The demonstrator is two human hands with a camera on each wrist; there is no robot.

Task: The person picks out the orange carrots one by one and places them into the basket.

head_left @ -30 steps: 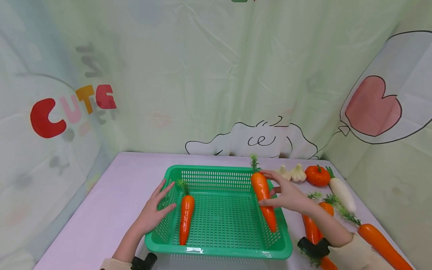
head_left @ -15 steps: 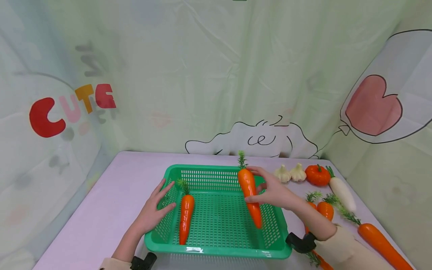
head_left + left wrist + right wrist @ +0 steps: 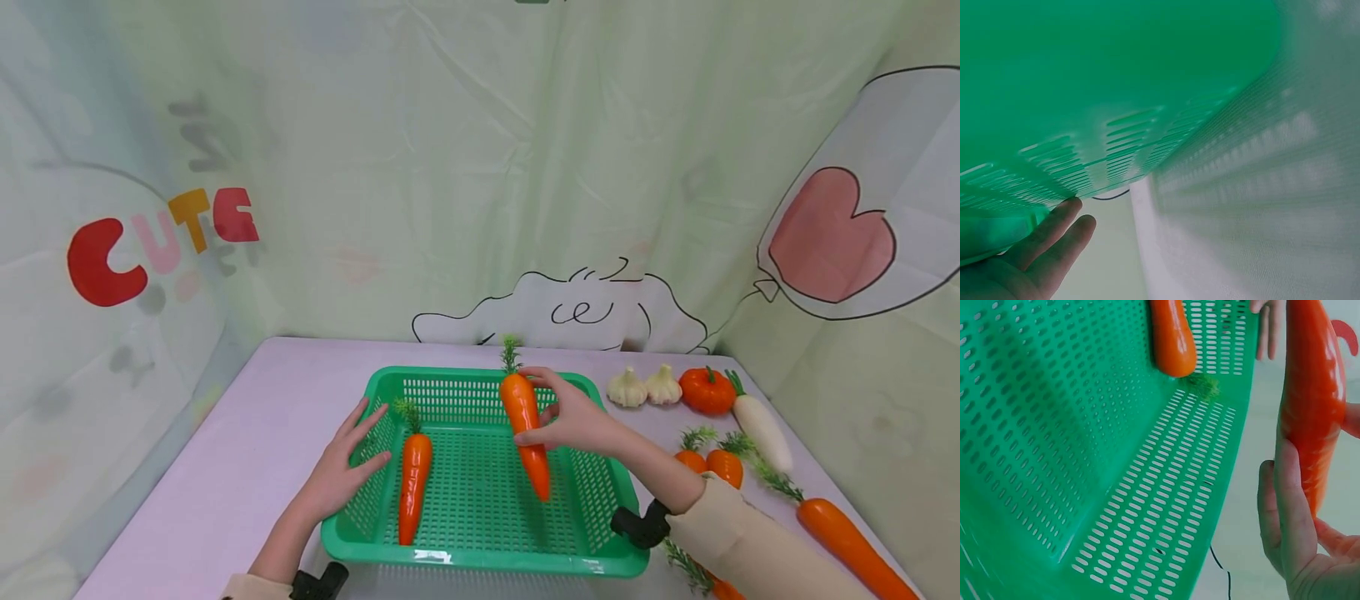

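Note:
A green perforated basket (image 3: 480, 564) stands on the table, with one orange carrot (image 3: 415, 487) lying along its left side, leafy tip to the back. Over the basket, right of its middle, my right hand (image 3: 573, 423) grips a second carrot (image 3: 525, 417) between thumb and fingers. That carrot tilts, green leaves up and back, narrow tip down inside the rim. In the right wrist view its orange body (image 3: 1313, 394) rises beside the basket's wall. My left hand (image 3: 341, 475) rests at the basket's left rim, fingers spread and straight; two fingertips show against the slotted side in the left wrist view.
To the right of the basket lie several more carrots (image 3: 851, 537), partly behind the right forearm. Further back are two garlic bulbs (image 3: 627, 388), an orange-red pumpkin (image 3: 707, 392) and a white radish (image 3: 763, 433). Printed fabric walls (image 3: 337, 208) enclose the table.
My right hand has carried the held carrot leftward, from the basket's right rim to over its inside. The left hand and the carrot lying in the basket stay where they were.

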